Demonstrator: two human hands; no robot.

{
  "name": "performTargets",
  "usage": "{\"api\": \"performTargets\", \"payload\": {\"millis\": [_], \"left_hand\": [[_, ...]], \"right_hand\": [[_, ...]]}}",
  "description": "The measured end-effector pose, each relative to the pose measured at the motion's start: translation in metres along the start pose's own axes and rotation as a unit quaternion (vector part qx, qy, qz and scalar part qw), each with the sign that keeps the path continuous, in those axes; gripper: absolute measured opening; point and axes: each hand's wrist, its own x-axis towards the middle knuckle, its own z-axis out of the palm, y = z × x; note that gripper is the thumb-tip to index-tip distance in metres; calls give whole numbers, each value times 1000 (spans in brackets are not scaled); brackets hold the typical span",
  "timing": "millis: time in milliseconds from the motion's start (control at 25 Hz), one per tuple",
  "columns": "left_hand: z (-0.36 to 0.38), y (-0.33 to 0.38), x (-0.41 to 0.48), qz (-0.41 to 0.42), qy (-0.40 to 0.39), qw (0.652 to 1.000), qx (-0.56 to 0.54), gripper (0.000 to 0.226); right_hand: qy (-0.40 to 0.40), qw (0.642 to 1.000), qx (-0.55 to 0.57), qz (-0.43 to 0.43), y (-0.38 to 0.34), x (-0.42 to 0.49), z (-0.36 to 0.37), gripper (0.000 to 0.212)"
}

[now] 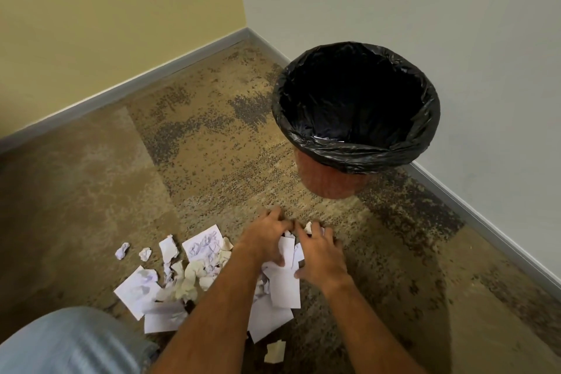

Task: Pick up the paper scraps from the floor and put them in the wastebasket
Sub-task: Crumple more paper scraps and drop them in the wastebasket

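Beyond both hands, whose fingers [274, 215] curl onto paper scraps [283, 285], the black-lined wastebasket [358, 158] looks empty.

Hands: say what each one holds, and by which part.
Both the left hand and right hand press down on the paper scraps on the carpet, fingers curled over the pile's far edge. Whether anything is actually gripped cannot be told.

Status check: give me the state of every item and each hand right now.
Wastebasket: upright, open, black liner fitted; contents too dark to tell.
Paper scraps: on the carpet, some flat, some crumpled.
Left hand: down on the scraps, gathering.
Right hand: down on the scraps, fingers curled over paper.
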Motion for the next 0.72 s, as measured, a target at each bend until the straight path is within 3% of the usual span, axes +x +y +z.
{"api": "performTargets", "payload": {"millis": [120,240,320,520,720], "left_hand": [[-2,2,-2,9,16,999,-27,62],[-4,-3,0,7,29,995,-94,40],[-11,-9,4,-6,35,992,-125,38],[-31,-21,7,-33,32,990,-134,40],[-34,-31,8,-55,18,985,-164,37]], "right_hand": [[76,997,26,10,-8,-4,4,65],[88,995,46,16,-13,-6,5,39],[96,993,61,18,-14,-6,3,22],[108,987,117,3,-11,1,4,25],[100,991,54,-77,-20,-1,13,28]]}}
